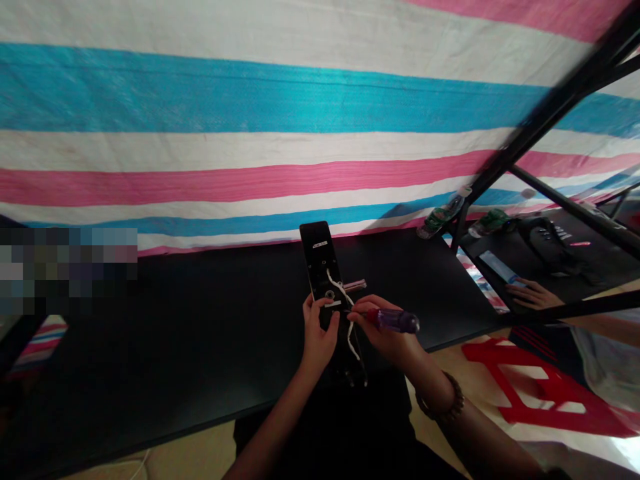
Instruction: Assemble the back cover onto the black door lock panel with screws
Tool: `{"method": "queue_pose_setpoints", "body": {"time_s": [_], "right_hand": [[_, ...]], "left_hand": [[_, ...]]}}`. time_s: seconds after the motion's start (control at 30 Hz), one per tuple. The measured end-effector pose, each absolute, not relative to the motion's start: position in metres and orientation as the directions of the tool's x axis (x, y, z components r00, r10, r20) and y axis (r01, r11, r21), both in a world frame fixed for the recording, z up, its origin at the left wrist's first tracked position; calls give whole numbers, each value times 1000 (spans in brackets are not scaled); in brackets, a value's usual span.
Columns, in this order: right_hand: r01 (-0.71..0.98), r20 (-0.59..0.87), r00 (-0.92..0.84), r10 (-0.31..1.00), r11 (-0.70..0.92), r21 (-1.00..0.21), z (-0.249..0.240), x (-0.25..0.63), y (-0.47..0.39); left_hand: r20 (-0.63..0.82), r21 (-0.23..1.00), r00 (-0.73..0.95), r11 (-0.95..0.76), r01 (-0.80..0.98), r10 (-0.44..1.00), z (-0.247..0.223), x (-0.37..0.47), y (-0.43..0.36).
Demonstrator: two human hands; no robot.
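A long black panel-like device (315, 257) lies on the black table near its front edge, with small labels and round holes on its upper face. A white cable (354, 341) runs along it. My left hand (320, 337) grips the device's left edge, fingers and thumb on its face. In my right hand (390, 343) is a screwdriver (397, 321) with a purple and red handle, held nearly level and pointing left at the device. Its tip is too small to make out. A pinkish, shiny slim object (355, 286) sits just above my right hand.
The black table (175, 333) meets a striped plastic sheet (300, 100) behind. A plastic bottle (443, 215) leans by the black metal frame (540, 103) on the right. Beyond it, another person's hand (535, 295) rests at a neighbouring table. A red stool (550, 393) stands below.
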State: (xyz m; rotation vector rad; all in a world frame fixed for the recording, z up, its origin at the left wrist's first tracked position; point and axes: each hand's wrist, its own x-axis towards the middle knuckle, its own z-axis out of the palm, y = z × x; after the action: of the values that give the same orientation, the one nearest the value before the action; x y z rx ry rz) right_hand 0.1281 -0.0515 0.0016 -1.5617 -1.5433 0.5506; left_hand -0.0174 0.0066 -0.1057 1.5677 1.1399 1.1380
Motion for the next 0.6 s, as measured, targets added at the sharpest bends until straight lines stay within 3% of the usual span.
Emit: {"method": "queue_pose_setpoints", "body": {"time_s": [0.27,0.4,0.6], "right_hand": [[536,281,35,959,219,-815,-9,133,-47],[518,207,17,978,168,-839,-25,137,-50],[569,306,82,949,207,-796,-35,126,-49]], "left_hand": [[186,955,239,-233,183,953,-99,-26,7],[198,955,268,-247,163,943,-98,-30,5],[197,964,259,-235,125,946,-100,-33,2]]}}
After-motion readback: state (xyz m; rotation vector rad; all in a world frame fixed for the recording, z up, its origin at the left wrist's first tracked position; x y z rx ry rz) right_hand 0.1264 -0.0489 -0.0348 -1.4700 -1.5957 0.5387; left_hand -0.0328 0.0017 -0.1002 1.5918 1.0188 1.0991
